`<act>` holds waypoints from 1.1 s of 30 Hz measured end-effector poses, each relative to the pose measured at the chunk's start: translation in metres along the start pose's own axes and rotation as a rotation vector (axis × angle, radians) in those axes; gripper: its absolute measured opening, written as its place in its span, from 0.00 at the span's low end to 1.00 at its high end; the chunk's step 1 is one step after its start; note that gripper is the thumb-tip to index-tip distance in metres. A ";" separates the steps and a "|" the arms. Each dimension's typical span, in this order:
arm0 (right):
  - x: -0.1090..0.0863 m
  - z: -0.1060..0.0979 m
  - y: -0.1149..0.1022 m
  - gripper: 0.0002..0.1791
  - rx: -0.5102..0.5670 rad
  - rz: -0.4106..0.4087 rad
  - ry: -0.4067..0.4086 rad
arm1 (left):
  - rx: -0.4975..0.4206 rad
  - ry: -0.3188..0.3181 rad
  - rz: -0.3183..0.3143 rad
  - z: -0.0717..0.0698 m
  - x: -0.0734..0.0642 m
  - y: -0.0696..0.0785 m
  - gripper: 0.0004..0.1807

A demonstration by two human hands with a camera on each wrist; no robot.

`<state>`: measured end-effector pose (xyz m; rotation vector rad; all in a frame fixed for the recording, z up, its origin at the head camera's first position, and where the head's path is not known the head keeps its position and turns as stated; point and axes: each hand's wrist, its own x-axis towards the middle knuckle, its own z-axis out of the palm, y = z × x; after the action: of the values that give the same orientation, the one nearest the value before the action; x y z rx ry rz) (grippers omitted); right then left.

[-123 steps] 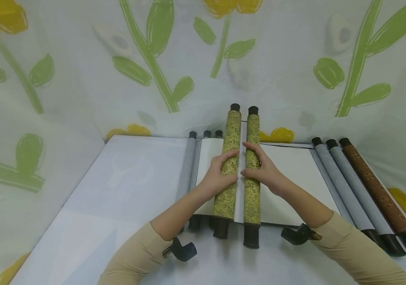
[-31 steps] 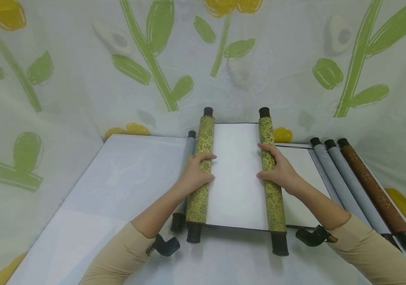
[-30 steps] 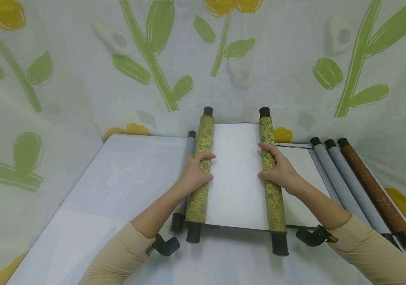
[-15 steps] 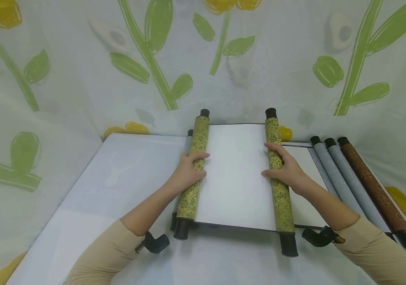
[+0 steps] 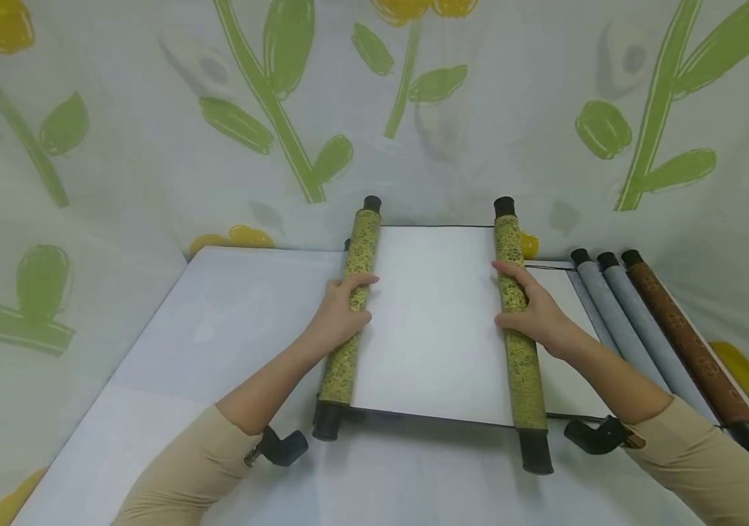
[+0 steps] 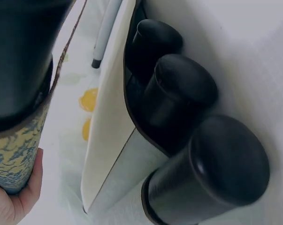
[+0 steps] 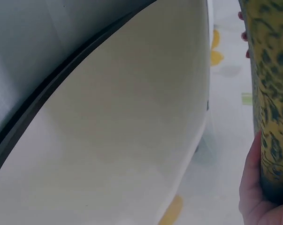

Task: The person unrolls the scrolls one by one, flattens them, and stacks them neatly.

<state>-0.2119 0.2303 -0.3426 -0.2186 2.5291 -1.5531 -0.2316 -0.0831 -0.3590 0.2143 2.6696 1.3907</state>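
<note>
A hand scroll with yellow-green patterned backing lies partly unrolled, its white paper (image 5: 436, 321) showing between two rolls with black end knobs. My left hand (image 5: 337, 314) grips the left roll (image 5: 340, 372) around its middle, thumb and a finger reaching onto the inner side. The right roll (image 5: 524, 376) is held the same way by my right hand (image 5: 535, 313). In the left wrist view, fingers (image 6: 32, 183) curl round the patterned roll below its dark knob. The right wrist view has the right hand (image 7: 254, 187) round its roll at the right edge.
Underneath lies another scroll with cream paper (image 5: 568, 372). To the right are grey rolls (image 5: 617, 321) and a brown roll (image 5: 693, 340). Several black knobs (image 6: 230, 161) stick out close by in the left wrist view. The white table (image 5: 229, 321) meets a flower-printed sheet (image 5: 479, 139) behind.
The two patterned rolls, nearly together at first, have moved apart, the left one leftward and the right one rightward. Much more white paper shows. Both hands kept their hold.
</note>
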 end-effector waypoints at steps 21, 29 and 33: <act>-0.002 -0.005 0.009 0.50 -0.058 -0.011 0.018 | 0.091 0.039 -0.031 -0.008 -0.004 -0.009 0.36; -0.005 -0.012 0.007 0.50 -0.093 -0.007 0.007 | 0.112 0.022 -0.017 -0.016 -0.007 -0.013 0.29; -0.006 -0.013 0.007 0.50 -0.108 0.004 0.007 | 0.131 0.023 -0.018 -0.019 -0.008 -0.015 0.28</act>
<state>-0.2092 0.2461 -0.3424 -0.2216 2.6193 -1.4194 -0.2286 -0.1084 -0.3603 0.1871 2.7769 1.2224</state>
